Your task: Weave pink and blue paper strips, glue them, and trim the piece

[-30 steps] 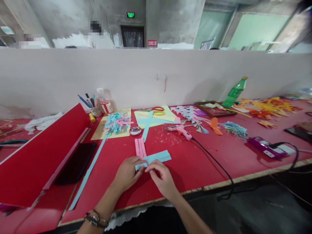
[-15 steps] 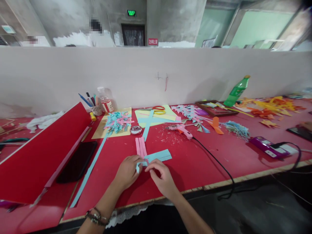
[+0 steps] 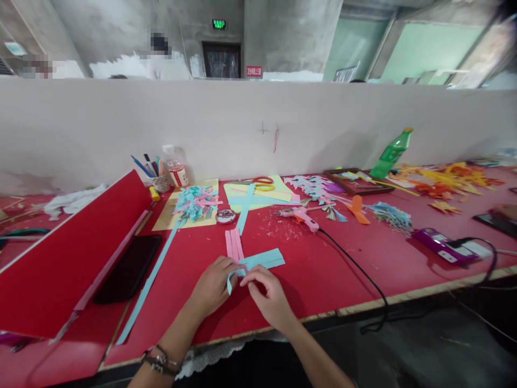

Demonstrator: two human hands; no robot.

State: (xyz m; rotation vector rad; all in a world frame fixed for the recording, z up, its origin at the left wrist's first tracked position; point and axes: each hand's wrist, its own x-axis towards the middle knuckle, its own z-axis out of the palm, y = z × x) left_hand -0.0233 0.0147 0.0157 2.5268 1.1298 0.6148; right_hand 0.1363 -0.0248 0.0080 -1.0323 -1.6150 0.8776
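Observation:
Pink paper strips [image 3: 234, 244] stand away from me and light-blue paper strips [image 3: 264, 260] lie to the right; they meet between my hands. My left hand [image 3: 216, 283], a bracelet on its wrist, is closed around the near end of the strips, where a short blue piece [image 3: 233, 277] curls up beside its fingertips. My right hand [image 3: 266, 291] pinches at that same crossing, thumb and forefinger together at the folded blue strip. My fingers partly cover the join, so how the strips are interlaced there is hidden.
A pink glue gun [image 3: 299, 217] lies right of centre, its black cable trailing over the front edge. Scissors [image 3: 263, 185] rest on paper sheets behind. A long blue strip [image 3: 149, 288] and a dark phone [image 3: 128, 269] are on the left, beside a leaning red board [image 3: 76, 253].
The curled blue piece by my left fingers hangs slightly lower. Both hands stay at almost the same place.

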